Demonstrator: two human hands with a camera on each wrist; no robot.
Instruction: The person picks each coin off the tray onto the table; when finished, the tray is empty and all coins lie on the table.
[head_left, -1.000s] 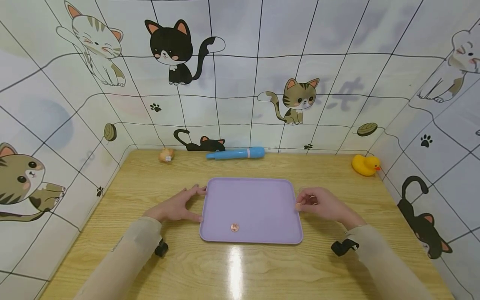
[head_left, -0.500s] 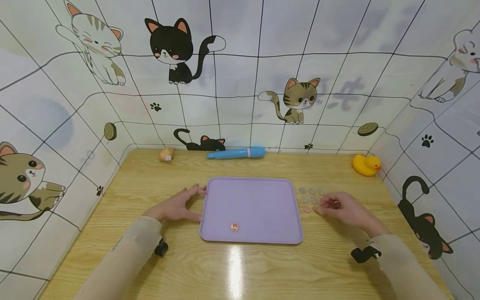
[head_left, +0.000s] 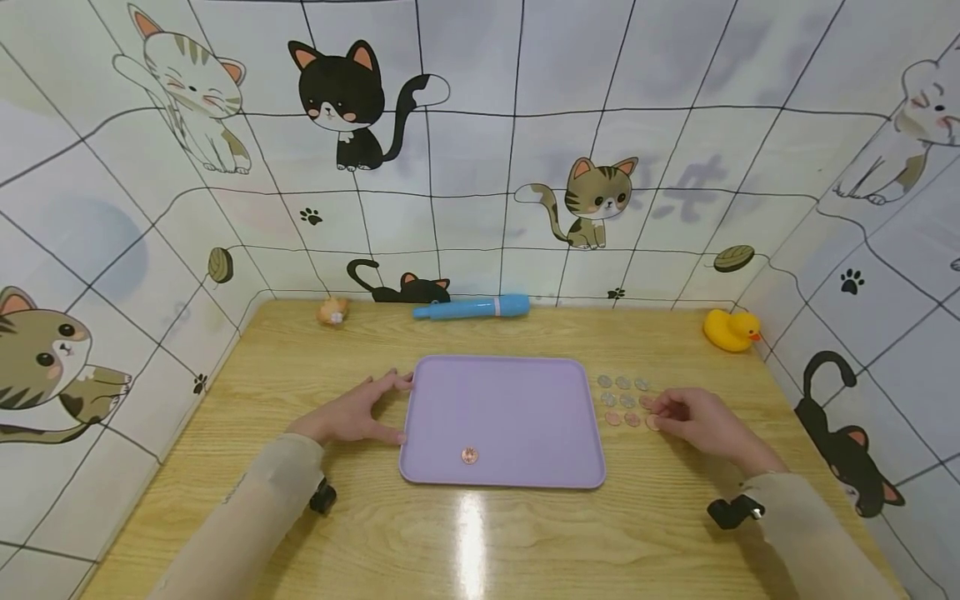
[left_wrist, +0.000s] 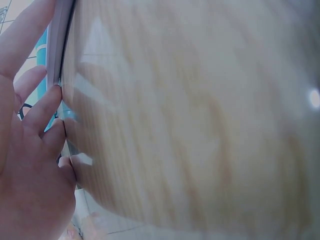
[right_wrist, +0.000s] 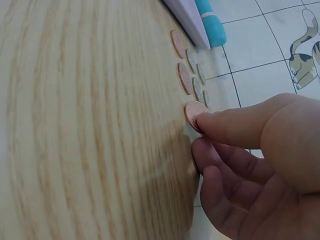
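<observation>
The purple tray (head_left: pixel 502 417) lies flat on the wooden table, with one copper coin (head_left: pixel 469 456) near its front edge. My left hand (head_left: pixel 356 414) rests at the tray's left side, thumb and fingers spread and straight, fingertips at the rim. Right of the tray, several silver coins (head_left: pixel 623 382) and copper coins (head_left: pixel 612 418) lie in neat rows. At the near right corner of those rows, my right hand (head_left: pixel 697 425) pinches a copper coin (right_wrist: pixel 196 116) close to the tabletop. Its other fingers are curled beneath the palm in the right wrist view.
A blue pen-like stick (head_left: pixel 472 307) lies along the back wall. A small orange figure (head_left: pixel 333 311) stands at the back left, a yellow rubber duck (head_left: pixel 732 331) at the back right. Cat-print walls (head_left: pixel 480 167) enclose the table.
My right hand has moved from the tray's right edge out to the right end of the coin rows, uncovering the coins. My left hand and the coin in the tray stay put.
</observation>
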